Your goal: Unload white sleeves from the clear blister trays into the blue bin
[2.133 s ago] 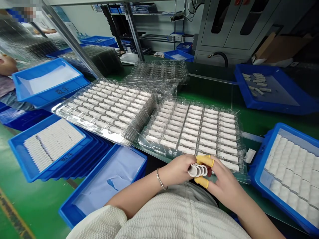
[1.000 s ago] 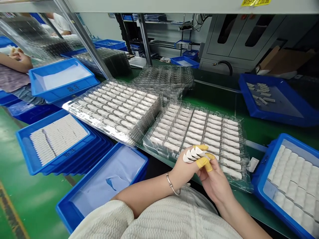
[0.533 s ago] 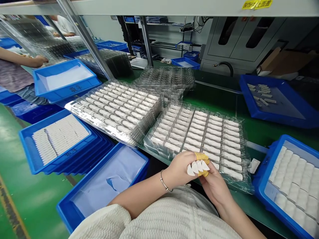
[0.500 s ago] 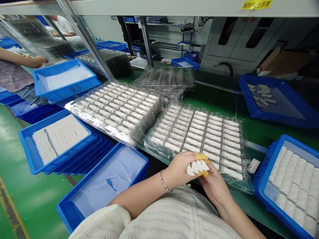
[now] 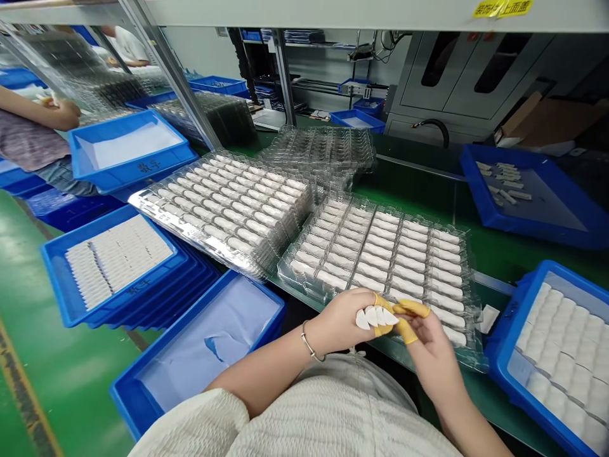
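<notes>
My left hand (image 5: 349,320) is closed around a short row of several white curved pieces (image 5: 373,317), their pointed ends facing me. Yellow finger covers show on both hands. At the right end of this row, the thumb and forefinger of my right hand (image 5: 423,333) pinch at the outermost piece; its other fingers are curled and partly hidden. Just beyond my hands lies a clear plastic blister tray (image 5: 328,293), its pockets filled with white pieces. The front pockets are partly covered by my hands.
Filled blister trays (image 5: 264,270) are stacked left of centre, with clear trays (image 5: 321,149) behind. Blue bins (image 5: 497,355) of white pieces stand right and left (image 5: 52,266). A lined blue bin (image 5: 124,393) is at lower left. A co-worker's arm (image 5: 35,105) shows at far left.
My right hand has shifted slightly right, turning so that its covered thumb and forefinger show at the end of the row. My left hand keeps its hold. The co-worker's hand has lifted slightly.
</notes>
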Available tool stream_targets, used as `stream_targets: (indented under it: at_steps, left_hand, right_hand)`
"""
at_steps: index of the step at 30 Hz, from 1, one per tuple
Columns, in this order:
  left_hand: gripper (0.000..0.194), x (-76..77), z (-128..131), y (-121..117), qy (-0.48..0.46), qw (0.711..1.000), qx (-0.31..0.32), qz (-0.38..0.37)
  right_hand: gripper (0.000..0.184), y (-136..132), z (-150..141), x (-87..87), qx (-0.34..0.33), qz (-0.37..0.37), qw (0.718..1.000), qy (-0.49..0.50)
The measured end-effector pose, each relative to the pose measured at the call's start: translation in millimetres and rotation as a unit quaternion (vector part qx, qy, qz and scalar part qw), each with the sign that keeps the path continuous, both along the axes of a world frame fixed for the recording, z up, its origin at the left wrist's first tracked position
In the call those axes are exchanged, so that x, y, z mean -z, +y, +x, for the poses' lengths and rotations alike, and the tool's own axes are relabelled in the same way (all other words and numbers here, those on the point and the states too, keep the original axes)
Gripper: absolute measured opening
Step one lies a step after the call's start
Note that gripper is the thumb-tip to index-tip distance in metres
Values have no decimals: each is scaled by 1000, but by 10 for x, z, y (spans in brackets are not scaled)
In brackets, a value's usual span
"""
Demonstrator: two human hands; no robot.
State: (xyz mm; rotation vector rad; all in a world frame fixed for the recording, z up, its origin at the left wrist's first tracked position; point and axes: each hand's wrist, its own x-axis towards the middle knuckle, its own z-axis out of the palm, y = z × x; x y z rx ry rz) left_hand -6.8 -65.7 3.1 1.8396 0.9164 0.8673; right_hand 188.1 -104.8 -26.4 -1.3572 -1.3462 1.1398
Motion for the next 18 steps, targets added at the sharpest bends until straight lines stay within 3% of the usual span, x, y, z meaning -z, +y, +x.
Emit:
stream_targets:
  at_steps: [2,4,8,11,18]
  left_hand:
    - [22,4,9,7,34,999,23,-2]
    - [15,11,28,14,73,996,50,3]
    - [11,17,60,23,121,987,104,19]
    - [12,4,56,28,129,983,125,25]
    - [11,36,45,20,160,977,133,55]
  right_hand:
    - [23,39,60,-132,-21,47,997,-48]
    - [18,76,73,-306,-86,76,987,-112]
    - [16,131,-3,-544,-205,66,956,-199]
    - [8,176,-48,-532,-222,31,959,-175]
    - [22,258,-38,-445,-235,-55,969,-56]
